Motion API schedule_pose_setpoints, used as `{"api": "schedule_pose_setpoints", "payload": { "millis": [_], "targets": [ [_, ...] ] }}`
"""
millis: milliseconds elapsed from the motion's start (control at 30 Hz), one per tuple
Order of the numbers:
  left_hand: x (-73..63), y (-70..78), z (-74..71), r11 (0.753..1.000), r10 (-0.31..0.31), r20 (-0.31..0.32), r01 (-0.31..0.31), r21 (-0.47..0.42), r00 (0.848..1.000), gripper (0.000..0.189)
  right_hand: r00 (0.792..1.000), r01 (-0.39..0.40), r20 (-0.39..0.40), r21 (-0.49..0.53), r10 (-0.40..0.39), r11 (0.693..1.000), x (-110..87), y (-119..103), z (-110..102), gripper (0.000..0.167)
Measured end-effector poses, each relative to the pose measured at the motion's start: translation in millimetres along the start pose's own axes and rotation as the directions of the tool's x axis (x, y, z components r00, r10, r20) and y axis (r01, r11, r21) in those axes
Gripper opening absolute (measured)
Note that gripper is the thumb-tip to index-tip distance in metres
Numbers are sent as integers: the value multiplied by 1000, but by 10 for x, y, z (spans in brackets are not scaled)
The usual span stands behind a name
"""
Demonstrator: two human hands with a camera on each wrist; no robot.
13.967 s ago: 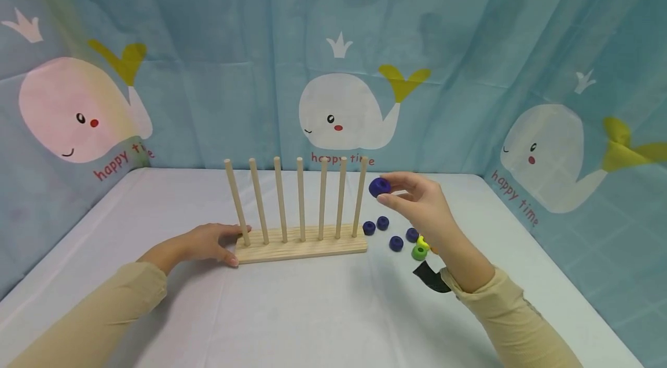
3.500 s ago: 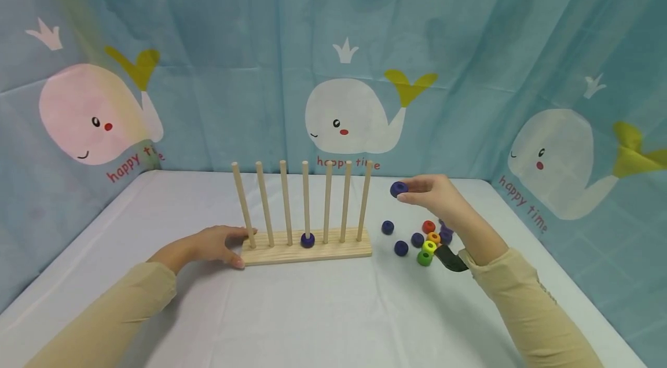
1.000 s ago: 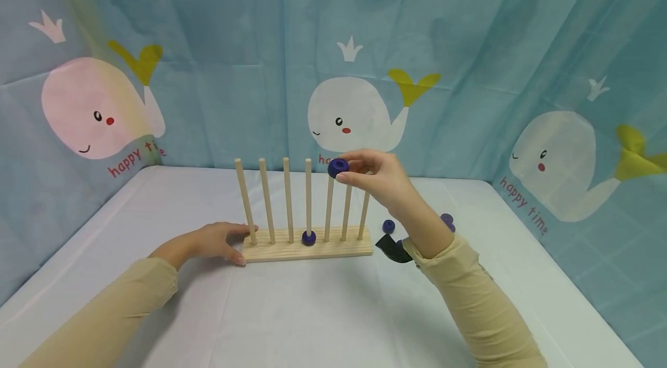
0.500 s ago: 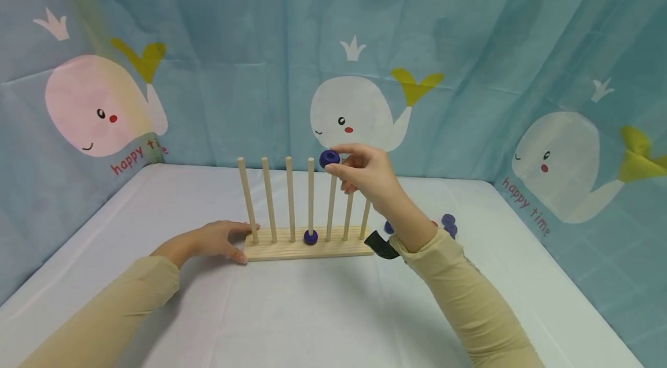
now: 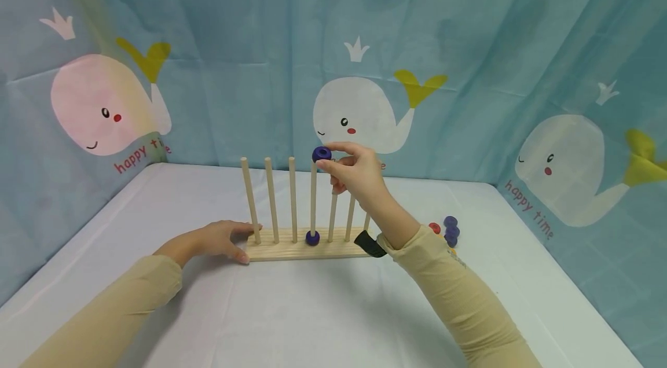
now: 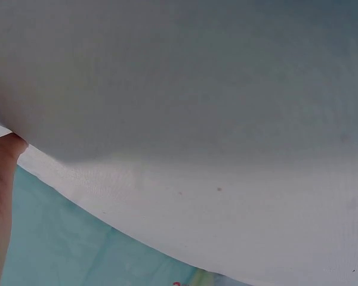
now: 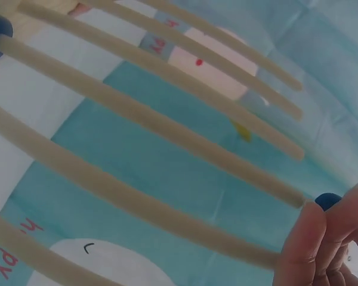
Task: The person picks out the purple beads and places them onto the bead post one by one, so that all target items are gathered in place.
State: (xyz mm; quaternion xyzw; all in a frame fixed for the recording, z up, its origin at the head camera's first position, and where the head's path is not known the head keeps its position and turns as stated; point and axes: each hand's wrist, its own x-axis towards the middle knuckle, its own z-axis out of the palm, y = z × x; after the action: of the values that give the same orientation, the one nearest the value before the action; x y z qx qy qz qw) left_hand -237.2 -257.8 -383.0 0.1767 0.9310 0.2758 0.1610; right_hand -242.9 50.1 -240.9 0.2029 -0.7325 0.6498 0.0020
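The dark blue bead [image 5: 321, 154] you are working with is at the top of the fourth peg [image 5: 313, 200] from the left end of the peg rack [image 5: 283, 251]. Your right grip [image 5: 359, 174] pinches it between thumb and fingers; the right wrist view puts it right by the peg's tip, though you cannot tell from here whether its hole has caught the wood. At the foot of that same peg, a seated bead [image 5: 312, 238] rests down on the rack. Your left grip [image 5: 221, 238] clasps the rack's left end, thumb at the front and fingers behind, apparently steadying it.

Judging by how things lie, you are early on: one bead is down, a second is at the tip, and the other six pegs [image 5: 272, 200] look bare where they show. To the right of the rack, on the white-covered bench [image 5: 292, 310], you have loose beads left: a small cluster of purple-blue beads [image 5: 452, 232], a red bead [image 5: 435, 228] near them, and a sliver of a yellow-orange bead [image 5: 452, 252]. Your right sleeve [image 5: 448, 281] could be hiding more. Behind the rack hangs a blue curtain [image 5: 229, 102].
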Motion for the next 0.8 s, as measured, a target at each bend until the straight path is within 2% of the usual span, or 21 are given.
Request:
{"api": "schedule_pose_setpoints", "payload": {
  "millis": [433, 800],
  "targets": [
    [10, 17, 13, 999, -29, 0, 29, 23, 1000, 83, 1000, -11, 1, -14, 11, 1000, 43, 28, 86, 38],
    [1, 21, 2, 1000, -18, -3, 18, 18, 1000, 82, 1000, -8, 7, -10, 9, 1000, 62, 32, 118, 39]
  ]
}}
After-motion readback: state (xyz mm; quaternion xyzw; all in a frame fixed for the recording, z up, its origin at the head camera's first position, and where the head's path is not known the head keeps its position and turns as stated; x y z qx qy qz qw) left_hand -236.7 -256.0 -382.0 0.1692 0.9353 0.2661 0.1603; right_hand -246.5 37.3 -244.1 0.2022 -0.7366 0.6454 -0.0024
